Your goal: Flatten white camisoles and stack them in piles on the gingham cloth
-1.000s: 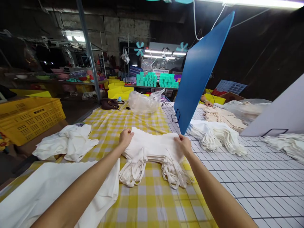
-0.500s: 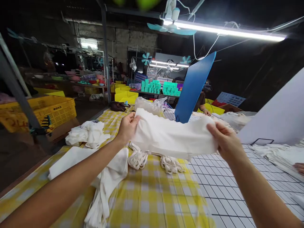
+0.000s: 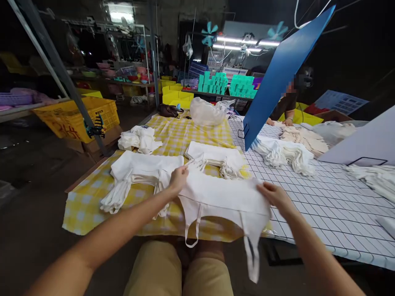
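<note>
Red marking [image 3: 70, 132] on the yellow crate [image 3: 63, 120] is not clearly legible. Left hand [image 3: 179, 179] and right hand [image 3: 275, 196] pinch the white garment [image 3: 224, 195]; straps [image 3: 253, 263] overhang the checked tablecloth's [image 3: 84, 207] front edge.

From my remote feed I can see one long worktop [image 3: 308, 220], dressed in a yellow-and-white checked cloth [image 3: 83, 205] on my left and a black-gridded white cloth [image 3: 327, 197] on my right. The checked side bears a left stack of white strapped tops [image 3: 145, 162], a middle stack of the same [image 3: 212, 151], a crumpled white heap [image 3: 140, 142], a brown handbag [image 3: 168, 110] and a translucent plastic bag [image 3: 205, 113]. On the grid I find a leaning blue panel [image 3: 277, 74], white garments [image 3: 290, 152], beige pieces [image 3: 304, 137], a white panel [image 3: 370, 137] and another white pile [image 3: 375, 179].
</note>
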Action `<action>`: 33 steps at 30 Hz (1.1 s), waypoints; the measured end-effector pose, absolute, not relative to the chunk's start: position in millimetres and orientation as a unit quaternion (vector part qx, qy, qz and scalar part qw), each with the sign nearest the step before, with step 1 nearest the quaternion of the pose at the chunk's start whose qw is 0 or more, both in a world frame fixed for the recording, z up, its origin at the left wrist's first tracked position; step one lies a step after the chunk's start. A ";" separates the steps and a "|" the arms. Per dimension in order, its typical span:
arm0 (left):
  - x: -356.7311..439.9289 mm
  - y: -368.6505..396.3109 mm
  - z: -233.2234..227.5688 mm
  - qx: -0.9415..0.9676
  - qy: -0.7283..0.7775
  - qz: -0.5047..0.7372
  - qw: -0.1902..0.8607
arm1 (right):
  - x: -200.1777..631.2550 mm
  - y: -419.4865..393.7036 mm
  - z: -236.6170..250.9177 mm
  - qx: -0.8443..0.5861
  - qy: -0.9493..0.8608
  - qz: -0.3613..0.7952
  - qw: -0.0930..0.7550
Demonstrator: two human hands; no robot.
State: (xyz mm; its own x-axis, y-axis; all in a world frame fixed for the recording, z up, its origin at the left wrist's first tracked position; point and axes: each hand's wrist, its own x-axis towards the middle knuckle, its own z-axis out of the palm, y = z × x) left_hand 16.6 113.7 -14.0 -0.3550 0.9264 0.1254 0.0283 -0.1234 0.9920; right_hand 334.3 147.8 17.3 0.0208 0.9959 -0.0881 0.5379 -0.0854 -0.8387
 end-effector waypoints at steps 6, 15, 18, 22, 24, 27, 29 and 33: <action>37.2 119.8 -52.6 0.428 0.646 0.550 0.313 | 337.7 156.8 -53.5 -0.705 -0.663 0.131 0.213; 44.3 123.5 -54.6 0.535 0.743 0.369 0.159 | 339.9 166.9 -56.9 -0.734 -0.618 0.104 0.263; 52.3 105.7 -54.8 0.625 0.692 0.354 0.068 | 332.7 145.5 -54.0 -0.714 -0.602 0.091 0.347; 60.2 43.2 -67.3 0.735 0.549 0.394 0.056 | 323.7 75.9 -63.1 -0.664 -0.568 0.081 0.479; 66.1 3.2 -82.2 0.752 0.509 0.407 0.101 | 317.7 35.3 -80.3 -0.661 -0.554 0.096 0.497; 78.4 -43.9 -110.6 0.724 0.534 0.393 0.193 | 308.3 -8.4 -114.0 -0.666 -0.554 0.181 0.466; 86.9 -57.9 -127.8 0.659 0.598 0.380 0.253 | 303.8 -19.2 -132.6 -0.685 -0.534 0.224 0.443; 99.3 -51.3 -144.2 0.548 0.683 0.315 0.365 | 302.1 -9.3 -147.6 -0.700 -0.516 0.279 0.406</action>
State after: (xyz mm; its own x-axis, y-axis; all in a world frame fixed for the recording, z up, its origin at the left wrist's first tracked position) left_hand 99.3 -51.3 -144.2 -0.1326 0.9793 -0.1527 0.5198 0.1999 0.8305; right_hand 302.1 -9.3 -147.6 0.3106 0.9501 0.0283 0.4966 -0.1368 -0.8571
